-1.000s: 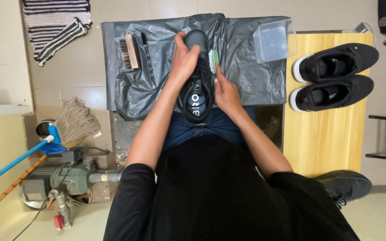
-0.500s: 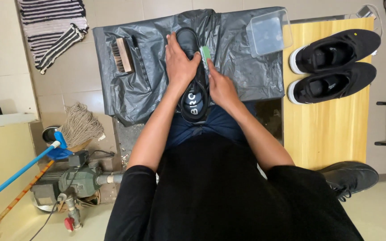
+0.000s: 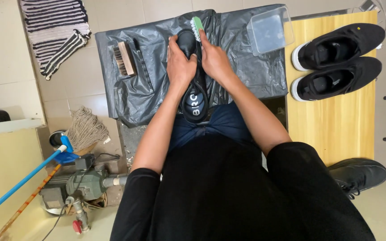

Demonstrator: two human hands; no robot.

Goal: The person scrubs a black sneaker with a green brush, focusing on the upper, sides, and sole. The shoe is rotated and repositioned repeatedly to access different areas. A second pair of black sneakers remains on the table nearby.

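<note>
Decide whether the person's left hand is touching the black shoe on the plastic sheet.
Touching. The head view shows the left hand wrapped over the black shoe, fingers pressed on its upper with no gap.

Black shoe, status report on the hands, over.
Left hand clamps black shoe on grey plastic sheet. Right hand holds green brush at the toe. Nothing in the way.

A black plastic sheet covers the low table. On it lie a wooden brush, a thin black brush just beside it, and a clear tub. Two black shoes sit on the yellow board.
</note>
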